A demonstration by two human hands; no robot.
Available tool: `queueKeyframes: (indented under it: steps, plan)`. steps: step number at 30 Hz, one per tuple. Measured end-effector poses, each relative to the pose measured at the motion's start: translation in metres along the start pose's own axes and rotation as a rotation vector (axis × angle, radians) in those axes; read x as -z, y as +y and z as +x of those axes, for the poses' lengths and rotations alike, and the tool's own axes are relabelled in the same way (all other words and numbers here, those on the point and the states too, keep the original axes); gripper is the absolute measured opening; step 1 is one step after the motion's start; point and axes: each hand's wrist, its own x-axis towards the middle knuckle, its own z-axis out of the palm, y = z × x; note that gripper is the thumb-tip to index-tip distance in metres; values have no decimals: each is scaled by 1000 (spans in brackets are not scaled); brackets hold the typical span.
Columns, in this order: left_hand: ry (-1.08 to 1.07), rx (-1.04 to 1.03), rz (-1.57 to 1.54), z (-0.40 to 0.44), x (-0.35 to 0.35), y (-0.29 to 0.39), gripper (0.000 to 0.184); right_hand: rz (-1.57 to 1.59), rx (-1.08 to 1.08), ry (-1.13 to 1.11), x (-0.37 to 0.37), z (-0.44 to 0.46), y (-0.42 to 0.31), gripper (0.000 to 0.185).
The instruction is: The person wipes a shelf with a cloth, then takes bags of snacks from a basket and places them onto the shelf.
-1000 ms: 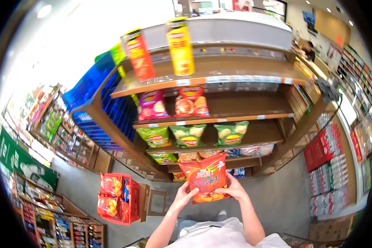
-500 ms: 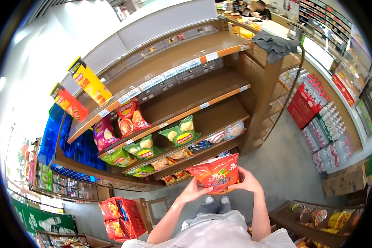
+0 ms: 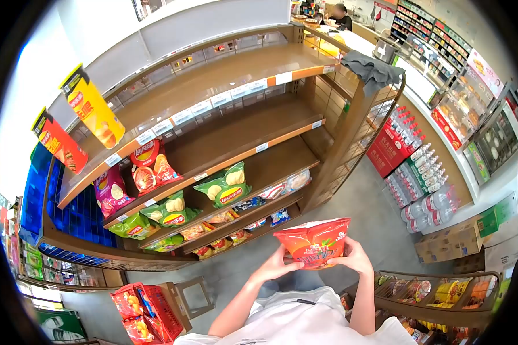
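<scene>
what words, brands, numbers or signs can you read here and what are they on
"上好佳": the held red bag; the line below it is blurred.
"Lay's": the rightmost green chip bag, small.
Too small or blurred: the price labels, red carton, counter posters and all other lettering.

Red snack bag (image 3: pixel 312 244) in left hand (image 3: pixel 275 266) and right hand (image 3: pixel 355 259), near brown display shelves (image 3: pixel 224 126).
</scene>
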Motion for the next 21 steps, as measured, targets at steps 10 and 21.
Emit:
queueKeyframes:
  steps: [10,21]
  plan:
    - [228,136,-101,64,-22,-10,85,92,-35,-148,81,71,44,72]
    - [400,245,-144,107,-69,-9,70,74,-48,-252,139,97,43,73]
